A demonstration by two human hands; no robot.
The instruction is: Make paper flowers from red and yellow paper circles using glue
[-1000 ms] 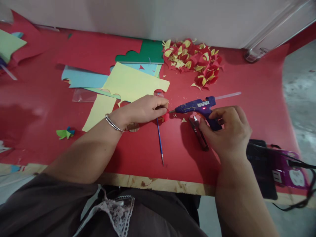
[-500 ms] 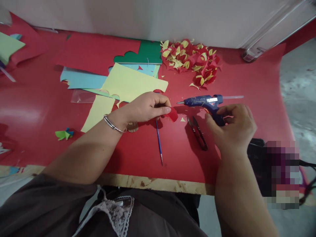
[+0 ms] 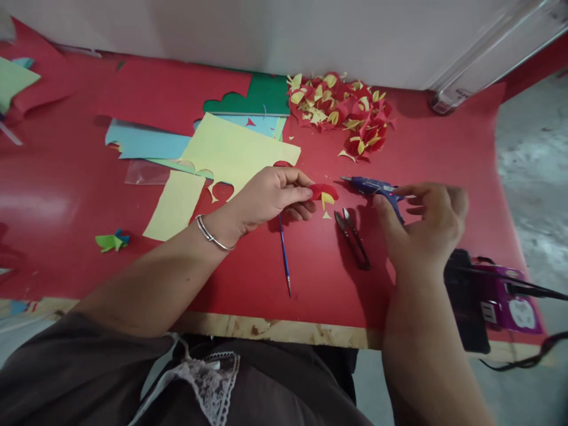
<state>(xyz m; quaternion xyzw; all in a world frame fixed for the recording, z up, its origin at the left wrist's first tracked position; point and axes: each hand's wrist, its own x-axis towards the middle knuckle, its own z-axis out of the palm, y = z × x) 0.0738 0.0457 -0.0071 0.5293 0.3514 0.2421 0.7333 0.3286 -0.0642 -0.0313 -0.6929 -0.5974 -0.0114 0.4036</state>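
My left hand pinches a curled red paper petal between thumb and fingers. A small yellow paper piece shows at the petal's lower side. On the right, a blue hot glue gun lies on the red surface, its nozzle toward the petal. My right hand is at the gun's handle with thumb and fingers apart; whether a fingertip still touches it is hard to see. Thread snips lie between my hands. Below my left hand is a thin blue paintbrush.
Cut paper sheets, including a yellow sheet, spread across the back left. A pile of red and yellow paper pieces sits against the wall. Near the front are a green and blue paper piece and, right, a purple power strip with cables.
The glue gun's nozzle has moved right, away from my left hand, and my right hand's fingers have loosened around its handle. The red petal has turned, exposing the yellow piece.
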